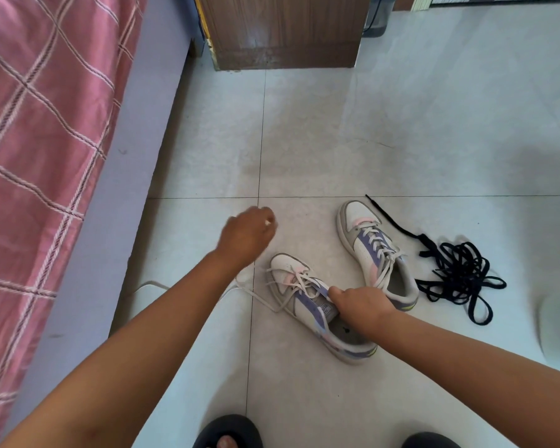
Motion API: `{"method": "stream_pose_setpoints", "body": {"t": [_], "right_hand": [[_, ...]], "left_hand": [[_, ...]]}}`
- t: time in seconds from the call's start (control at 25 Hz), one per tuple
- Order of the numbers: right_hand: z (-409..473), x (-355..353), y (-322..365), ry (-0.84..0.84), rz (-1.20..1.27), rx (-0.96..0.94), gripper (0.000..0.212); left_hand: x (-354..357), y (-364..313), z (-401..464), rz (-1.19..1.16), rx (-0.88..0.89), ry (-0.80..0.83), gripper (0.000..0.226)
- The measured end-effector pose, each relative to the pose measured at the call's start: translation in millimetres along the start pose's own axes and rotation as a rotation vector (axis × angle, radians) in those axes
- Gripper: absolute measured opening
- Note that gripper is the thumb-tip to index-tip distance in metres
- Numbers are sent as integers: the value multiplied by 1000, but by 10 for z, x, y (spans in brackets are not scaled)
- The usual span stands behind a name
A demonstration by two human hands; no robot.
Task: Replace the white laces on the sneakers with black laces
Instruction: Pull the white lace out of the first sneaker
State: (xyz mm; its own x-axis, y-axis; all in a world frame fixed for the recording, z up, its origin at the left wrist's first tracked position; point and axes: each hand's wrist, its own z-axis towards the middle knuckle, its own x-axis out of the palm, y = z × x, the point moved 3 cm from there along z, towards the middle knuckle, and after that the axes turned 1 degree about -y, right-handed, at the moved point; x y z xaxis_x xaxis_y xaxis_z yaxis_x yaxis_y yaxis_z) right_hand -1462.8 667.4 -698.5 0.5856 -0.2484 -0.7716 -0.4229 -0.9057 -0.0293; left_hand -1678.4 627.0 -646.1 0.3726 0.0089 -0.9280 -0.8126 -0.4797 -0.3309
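While right hand [359, 307] fingers pinch near sneaker [317, 308] tongue, left hand [248, 234] seemingly pinches white lace [256, 294]

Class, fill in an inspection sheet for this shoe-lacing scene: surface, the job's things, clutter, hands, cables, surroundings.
Surface: pale tiled floor with dark grout lines.
Job's things: near white-and-lilac sneaker, its white lace partly pulled loose; far matching sneaker fully laced in white; tangled black laces on the floor to its right.
Clutter: nothing seen.
Hands: left hand raised, fingers curled, seemingly pulling the white lace; right hand grips the near sneaker at its tongue.
Cables: a white cord beside the bed; a dark one at the top edge.
Surroundings: pink checked bedspread, brown wooden cabinet, dark slippers on the person's feet.
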Motion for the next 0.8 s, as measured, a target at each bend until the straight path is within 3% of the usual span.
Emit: {"method": "stream_pose_setpoints", "body": {"t": [0.08,0.16,0.24,0.32,0.4,0.44,0.6,0.64,0.8], "right_hand": [[-6,8,5,5,-5,-2,30],[-18,-2,14,0,-22,-9,29],[-32,-24,15,-2,-38,-13,27],[-31,-31,20,4,-32,-15,28],[-35,-26,17,22,-12,-10,31],[-38,-21,13,27,0,-5,33],[-45,-17,11,22,18,-8,33],[-43,-18,11,24,27,-2,32],[-45,-64,-14,37,153,71,26]], "left_hand": [[354,-235,-54,28,226,263,28],[642,-442,-154,221,445,426,32],[738,-576,-193,422,595,399,25],[682,-626,-147,478,641,332,17],[543,-608,-30,410,577,298,17],[441,-563,55,300,465,247,18],[-9,-134,348,-233,-162,-171,11],[-39,-95,385,-280,-177,-174,12],[89,-344,138,-228,11,106,45]]}}
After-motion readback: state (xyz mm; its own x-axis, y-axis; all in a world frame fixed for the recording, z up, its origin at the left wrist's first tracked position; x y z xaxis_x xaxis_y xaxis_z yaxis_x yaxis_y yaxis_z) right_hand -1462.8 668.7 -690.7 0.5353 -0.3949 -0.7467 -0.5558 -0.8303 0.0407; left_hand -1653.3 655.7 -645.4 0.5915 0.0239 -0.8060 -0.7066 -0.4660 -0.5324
